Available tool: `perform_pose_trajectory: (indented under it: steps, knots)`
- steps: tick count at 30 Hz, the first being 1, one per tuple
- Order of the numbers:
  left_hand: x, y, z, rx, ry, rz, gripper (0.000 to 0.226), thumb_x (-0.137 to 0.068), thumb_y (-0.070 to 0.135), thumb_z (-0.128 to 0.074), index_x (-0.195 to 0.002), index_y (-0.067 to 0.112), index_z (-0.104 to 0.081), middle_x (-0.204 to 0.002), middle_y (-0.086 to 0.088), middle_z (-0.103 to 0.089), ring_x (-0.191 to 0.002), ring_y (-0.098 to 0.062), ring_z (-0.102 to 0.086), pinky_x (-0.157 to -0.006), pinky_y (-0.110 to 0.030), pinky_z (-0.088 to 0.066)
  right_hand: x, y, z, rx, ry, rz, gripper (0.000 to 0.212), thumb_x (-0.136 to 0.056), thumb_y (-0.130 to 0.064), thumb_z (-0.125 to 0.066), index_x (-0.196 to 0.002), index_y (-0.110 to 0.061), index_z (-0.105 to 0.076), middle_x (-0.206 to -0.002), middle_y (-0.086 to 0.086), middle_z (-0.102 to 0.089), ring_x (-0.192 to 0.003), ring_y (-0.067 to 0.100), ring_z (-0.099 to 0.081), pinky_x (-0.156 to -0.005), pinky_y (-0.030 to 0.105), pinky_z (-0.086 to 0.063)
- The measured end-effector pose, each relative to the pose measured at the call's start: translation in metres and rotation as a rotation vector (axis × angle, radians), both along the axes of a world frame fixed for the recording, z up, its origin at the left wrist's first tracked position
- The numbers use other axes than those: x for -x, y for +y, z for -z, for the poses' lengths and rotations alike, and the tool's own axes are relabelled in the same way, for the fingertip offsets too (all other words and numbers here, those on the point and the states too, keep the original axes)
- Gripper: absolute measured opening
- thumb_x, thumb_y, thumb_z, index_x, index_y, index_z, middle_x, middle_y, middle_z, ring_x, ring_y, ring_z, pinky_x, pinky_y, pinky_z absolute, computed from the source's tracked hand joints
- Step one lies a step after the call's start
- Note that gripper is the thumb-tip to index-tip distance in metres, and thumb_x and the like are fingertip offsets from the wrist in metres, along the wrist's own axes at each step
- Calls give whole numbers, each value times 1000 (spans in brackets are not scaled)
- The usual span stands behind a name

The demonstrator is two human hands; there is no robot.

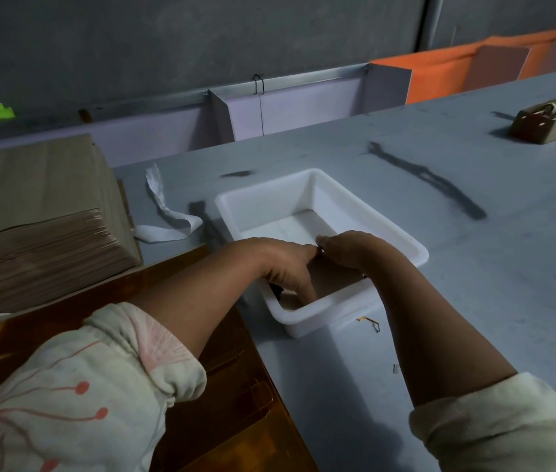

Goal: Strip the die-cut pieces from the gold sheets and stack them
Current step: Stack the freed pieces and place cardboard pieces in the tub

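Both my hands reach into a white plastic tray (324,195) on the grey table. My left hand (286,264) and my right hand (354,248) meet at the fingertips and press on a brown stack of die-cut pieces (332,277) lying in the near end of the tray. The far half of the tray shows bare white floor. A gold sheet (235,386) with die-cut outlines lies on the table under my left forearm. A tall pile of brownish sheets (41,240) stands at the left.
A white paper strip (164,212) curls between the pile and the tray. A small gold scrap (370,323) lies just in front of the tray. A tape dispenser (548,120) sits at the far right. Lilac and orange dividers line the table's back edge.
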State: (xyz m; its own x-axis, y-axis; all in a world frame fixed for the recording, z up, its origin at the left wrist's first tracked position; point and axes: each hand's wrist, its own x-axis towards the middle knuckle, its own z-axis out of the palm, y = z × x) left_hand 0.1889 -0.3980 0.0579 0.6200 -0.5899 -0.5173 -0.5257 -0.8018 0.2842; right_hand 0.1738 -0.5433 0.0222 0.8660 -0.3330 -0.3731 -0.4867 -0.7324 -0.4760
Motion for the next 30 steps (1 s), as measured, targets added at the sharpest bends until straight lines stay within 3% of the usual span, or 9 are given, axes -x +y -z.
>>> perform_pose_trajectory:
  steps: [6, 9, 12, 16, 18, 20, 24, 27, 30]
  knots:
    - [0, -3, 2, 28, 41, -35, 73, -81, 30, -72, -143, 23, -34, -103, 6, -53, -85, -9, -55, -64, -24, -45, -4, 1, 5, -58, -6, 73, 69, -96, -63, -35, -139, -11, -52, -145, 15, -49, -128, 31, -50, -99, 39, -39]
    - [1, -7, 3, 36, 39, -74, 68, -83, 36, -67, -142, 21, -36, -114, -3, -57, -99, -18, -59, -85, -36, -54, -5, 1, 8, -32, -2, 79, 72, -96, -65, -32, -142, -12, -49, -150, 14, -45, -134, 31, -45, -102, 41, -35]
    - [0, -10, 9, 55, 4, -116, 67, -84, 48, -62, -141, 21, -40, -115, -2, -58, -102, -19, -58, -89, -35, -50, -6, 2, 5, 8, 28, -4, 65, -100, -59, -29, -144, -15, -47, -150, 14, -45, -135, 31, -44, -100, 40, -34]
    - [-3, -13, 17, 34, -82, -184, 96, -75, 78, -54, -150, 23, -30, -144, -4, -48, -121, -23, -49, -85, -35, -39, -6, 1, 5, 83, 34, -140, 36, -99, -46, -34, -99, -15, -53, -106, 15, -61, -77, 21, -52, -67, 35, -33]
    - [-5, -15, 20, 30, -77, -200, 103, -71, 83, -52, -151, 22, -29, -147, -3, -45, -124, -24, -48, -85, -35, -37, -8, 1, 7, 123, 30, -163, 29, -98, -40, -39, -114, -17, -44, -87, 10, -52, -68, 19, -42, -63, 34, -31]
    - [-5, -17, 22, 31, -57, -202, 101, -66, 85, -53, -143, 22, -39, -138, -2, -52, -113, -21, -53, -85, -35, -40, -9, 3, 8, 128, -22, -136, 28, -99, -36, -38, -122, -19, -39, -84, 6, -48, -70, 22, -46, -65, 35, -36]
    - [-4, -18, 26, 52, 10, -195, 82, -69, 79, -56, -129, 24, -52, -116, -1, -61, -95, -15, -58, -80, -33, -44, -8, 3, 9, 145, -31, -134, 42, -103, -45, -24, -112, -12, -48, -124, 17, -59, -111, 36, -57, -88, 43, -44]
    - [-6, -19, 28, 60, 31, -204, 76, -73, 77, -58, -127, 24, -54, -115, -2, -62, -97, -18, -58, -89, -35, -47, -8, 1, 10, 78, -5, -7, 63, -98, -56, -23, -136, -13, -48, -134, 16, -55, -117, 34, -52, -88, 41, -37]
    - [-8, -20, 28, 89, 23, -235, 77, -70, 77, -63, -123, 22, -56, -114, -2, -63, -98, -19, -60, -91, -37, -49, -6, 3, 6, 97, -17, -90, 54, -103, -48, -21, -127, -11, -53, -130, 16, -58, -117, 34, -56, -100, 42, -45]
